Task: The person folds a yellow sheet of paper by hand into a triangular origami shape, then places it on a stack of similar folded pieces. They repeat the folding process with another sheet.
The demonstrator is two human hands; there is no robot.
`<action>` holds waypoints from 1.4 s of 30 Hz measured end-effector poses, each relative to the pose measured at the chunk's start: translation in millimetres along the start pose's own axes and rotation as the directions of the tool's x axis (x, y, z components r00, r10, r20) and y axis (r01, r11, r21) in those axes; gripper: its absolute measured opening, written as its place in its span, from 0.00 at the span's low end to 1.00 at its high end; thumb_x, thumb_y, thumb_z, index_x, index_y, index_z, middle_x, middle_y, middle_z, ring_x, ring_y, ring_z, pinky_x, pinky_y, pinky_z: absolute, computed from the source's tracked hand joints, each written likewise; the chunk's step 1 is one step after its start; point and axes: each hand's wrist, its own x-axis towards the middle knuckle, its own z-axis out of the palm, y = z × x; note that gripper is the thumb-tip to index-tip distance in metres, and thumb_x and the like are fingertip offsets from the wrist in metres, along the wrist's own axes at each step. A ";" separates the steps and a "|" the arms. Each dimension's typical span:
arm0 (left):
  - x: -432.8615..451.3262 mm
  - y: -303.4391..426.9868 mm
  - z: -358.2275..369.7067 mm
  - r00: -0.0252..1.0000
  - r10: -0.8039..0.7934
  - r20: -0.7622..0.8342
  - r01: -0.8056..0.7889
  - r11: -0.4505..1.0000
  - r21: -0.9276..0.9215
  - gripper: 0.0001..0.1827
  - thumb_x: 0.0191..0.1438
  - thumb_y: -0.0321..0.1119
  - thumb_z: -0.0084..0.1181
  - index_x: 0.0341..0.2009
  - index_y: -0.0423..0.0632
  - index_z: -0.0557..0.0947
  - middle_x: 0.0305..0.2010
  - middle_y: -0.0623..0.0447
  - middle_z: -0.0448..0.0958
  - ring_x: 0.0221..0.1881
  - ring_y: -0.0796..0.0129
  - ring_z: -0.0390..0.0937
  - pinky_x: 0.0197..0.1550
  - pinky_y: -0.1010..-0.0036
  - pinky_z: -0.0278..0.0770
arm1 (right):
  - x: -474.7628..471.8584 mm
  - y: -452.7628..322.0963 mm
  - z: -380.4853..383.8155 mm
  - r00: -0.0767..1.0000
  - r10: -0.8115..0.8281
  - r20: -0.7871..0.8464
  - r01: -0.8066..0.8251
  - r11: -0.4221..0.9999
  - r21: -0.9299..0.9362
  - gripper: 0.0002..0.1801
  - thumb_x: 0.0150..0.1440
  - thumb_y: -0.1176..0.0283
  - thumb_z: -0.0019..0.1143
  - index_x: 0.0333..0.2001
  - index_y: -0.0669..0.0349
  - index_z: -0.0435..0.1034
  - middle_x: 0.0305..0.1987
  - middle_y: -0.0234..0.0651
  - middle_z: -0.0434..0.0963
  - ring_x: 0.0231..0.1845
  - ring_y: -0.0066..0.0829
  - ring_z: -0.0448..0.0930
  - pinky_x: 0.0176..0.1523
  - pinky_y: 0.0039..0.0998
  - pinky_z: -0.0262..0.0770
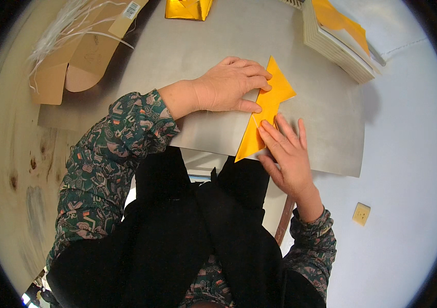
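A sheet of yellow-orange paper (271, 106), folded into a long shape with pointed ends, lies on a grey metal-like tabletop (210, 42) near its front edge. My left hand (233, 84) rests at the paper's left side, its fingertips and thumb touching it. On the lower part of the paper lie the fingertips of my right hand (287, 150), with the fingers spread and the thumb near the tabletop's edge. Neither hand closes around the paper. A thin white line shows on the fold between the hands.
A thick stack of paper (336, 48) with orange sheets on top stands at the upper right. Shiny gold folded paper (189, 8) sits at the top. An open cardboard box (91, 50) with white plastic strands (58, 34) is at the left. A wall socket (361, 214) is at the right.
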 end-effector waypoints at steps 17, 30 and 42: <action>-34.8 37.6 -4.1 0.990 -0.076 0.123 0.078 0.997 -0.014 0.44 0.50 0.62 0.70 0.67 0.56 0.73 0.74 0.50 0.66 0.81 0.53 0.51 0.80 0.44 0.38 | -25.5 -26.5 25.5 0.944 0.103 -0.314 -0.067 0.990 0.124 0.21 0.47 0.75 0.73 0.48 0.54 0.82 0.52 0.31 0.81 0.54 0.37 0.76 0.70 0.46 0.64; -32.5 45.5 -11.0 0.985 -0.052 0.166 0.059 0.998 -0.038 0.37 0.62 0.61 0.54 0.66 0.47 0.74 0.75 0.46 0.64 0.82 0.51 0.47 0.80 0.41 0.33 | -3.5 -25.9 13.0 0.867 0.412 -0.279 -0.321 0.892 0.319 0.10 0.56 0.71 0.66 0.28 0.58 0.70 0.31 0.34 0.74 0.36 0.39 0.69 0.44 0.38 0.62; -29.6 54.9 -5.0 0.982 -0.153 0.113 0.156 0.988 -0.020 0.29 0.63 0.54 0.60 0.61 0.51 0.74 0.72 0.47 0.68 0.80 0.51 0.51 0.80 0.41 0.36 | -18.6 -45.2 12.1 0.750 0.537 -0.386 -0.391 0.831 0.397 0.09 0.56 0.75 0.67 0.32 0.61 0.71 0.31 0.35 0.73 0.35 0.34 0.72 0.40 0.34 0.69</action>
